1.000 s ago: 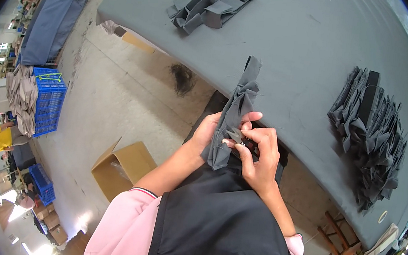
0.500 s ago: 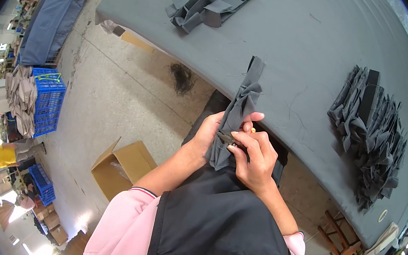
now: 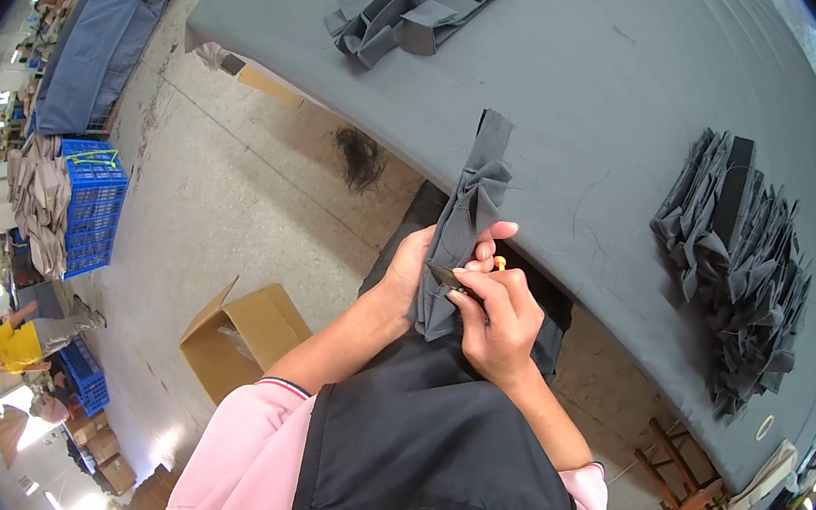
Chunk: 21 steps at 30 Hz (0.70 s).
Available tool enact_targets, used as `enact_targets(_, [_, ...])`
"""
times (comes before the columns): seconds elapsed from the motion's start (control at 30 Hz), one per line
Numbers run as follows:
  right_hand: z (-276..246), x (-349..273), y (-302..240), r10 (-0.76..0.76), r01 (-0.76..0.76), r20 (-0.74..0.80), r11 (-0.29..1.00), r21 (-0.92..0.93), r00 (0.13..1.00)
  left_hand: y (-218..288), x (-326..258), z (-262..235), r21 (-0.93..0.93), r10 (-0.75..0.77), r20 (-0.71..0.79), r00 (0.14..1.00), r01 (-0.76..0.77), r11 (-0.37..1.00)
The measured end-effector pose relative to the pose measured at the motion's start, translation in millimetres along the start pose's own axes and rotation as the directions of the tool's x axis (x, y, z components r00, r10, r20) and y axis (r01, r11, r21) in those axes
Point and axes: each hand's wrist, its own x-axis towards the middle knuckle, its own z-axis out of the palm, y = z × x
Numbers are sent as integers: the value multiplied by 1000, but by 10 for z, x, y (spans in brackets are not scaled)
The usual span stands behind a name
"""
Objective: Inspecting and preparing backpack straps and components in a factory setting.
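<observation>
My left hand (image 3: 412,266) is closed round a folded dark grey fabric strip (image 3: 471,202), holding it up before me with its far end over the table edge. The strip is pleated, with loose threads along its side. My right hand (image 3: 502,316) pinches small dark thread snips (image 3: 444,275), their blades against the strip's near part. Most of the snips are hidden in the fingers. A small orange-yellow piece (image 3: 500,262) shows beside the right hand; what it belongs to I cannot tell.
The grey-covered table (image 3: 567,92) bears a few folded grey pieces (image 3: 420,15) at the far left and a heaped pile of them (image 3: 744,263) at the right. An open cardboard box (image 3: 259,329), blue crates (image 3: 92,204) and a wooden stool (image 3: 680,477) stand around. A person in yellow (image 3: 17,346) is far left.
The strip and both hands have shifted slightly left, and the strip's pleated face shows more. The snips have moved left with my right hand. The person in yellow has moved.
</observation>
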Motion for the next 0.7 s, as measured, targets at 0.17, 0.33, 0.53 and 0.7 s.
enact_targets(0.17, [-134, 77, -40, 355, -377, 125, 872, 312, 926, 10, -27, 39, 299, 167, -184, 969, -107, 948])
enact_targets(0.33, [-60, 165, 23, 558, -585, 252, 567, 580, 791, -11, -92, 198, 394, 316, -237, 919, -207, 896])
enact_targets(0.53, [-192, 62, -9, 555, -711, 454, 458, 534, 697, 69, -50, 194, 343, 207, -16, 978, -189, 920])
enact_targets(0.7, [-431, 107, -2, 324, -324, -38, 946, 17, 945, 87, -56, 255, 438, 188, -18, 982, -161, 885])
